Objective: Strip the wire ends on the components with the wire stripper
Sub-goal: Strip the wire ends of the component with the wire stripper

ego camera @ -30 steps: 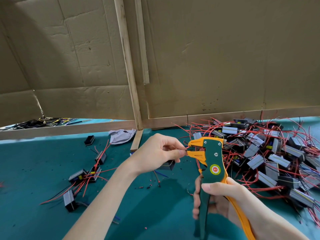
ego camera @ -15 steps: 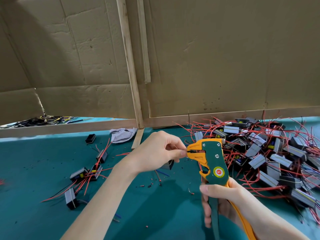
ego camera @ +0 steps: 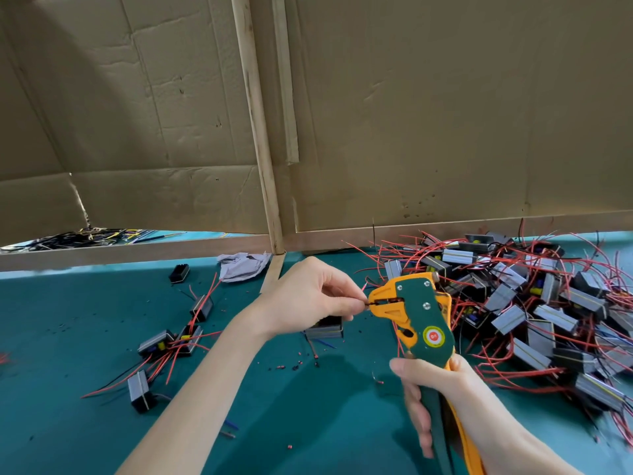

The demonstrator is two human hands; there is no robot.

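Head view: pinches a wire end with left hand at the wire stripper mouth, component just below the palm. Grips the stripper handles with right hand over green table, near heaped components.

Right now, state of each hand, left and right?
Left hand: closed, pinching a wire at the mouth of the wire stripper.
Right hand: closed around the wire stripper handles.

Small electronics assembly workshop: a green desk screened by cardboard on wooden battens, wired components heaped at its right edge, insulation scraps scattered.
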